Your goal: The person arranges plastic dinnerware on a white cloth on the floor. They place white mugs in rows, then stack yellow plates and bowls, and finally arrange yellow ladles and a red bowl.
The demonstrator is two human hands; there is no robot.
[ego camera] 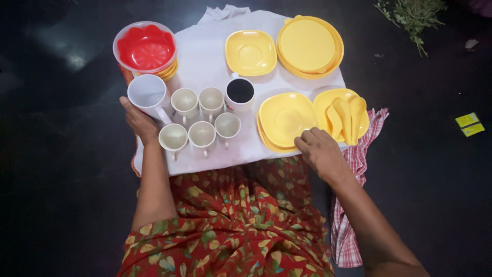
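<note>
White cloth point(205, 56), spread on the dark floor point(61, 154); carries all tableware listed below.

Left hand point(139, 123): at the near left edge of the cloth, fingers curled against the base of a large white mug point(149, 95); the far side of the grasp is hidden, so whether it is clamped on the mug cannot be told.

Right hand point(320, 149): fingers bent together, tips resting on the near rim of a stack of square yellow plates point(284, 119) at the near right of the cloth; not visibly closed round the stack.

Small white cups point(202, 134): five, upright, empty, in two rows between the large mug and the plate stack, handles toward the person.

White mug with dark inside point(240, 93): upright, just beyond the cups, near the plate stack's far left corner.

Yellow dish point(328, 105): just right of the plate stack, holding several yellow spoons point(344, 118).

Single square yellow plate point(251, 52): far centre of the cloth.

Round yellow plates point(310, 46): stacked, far right corner, just beside the single square plate.

Red flower-shaped bowl point(146, 47): far left corner, set in a clear rim, yellow pieces beneath.

Red-and-white checked cloth point(348, 215): on the floor under the right forearm.

Green sprigs point(412, 15): on the floor, far right, well apart from the cloth.

Small yellow packets point(470, 124): on the floor, right.
</note>
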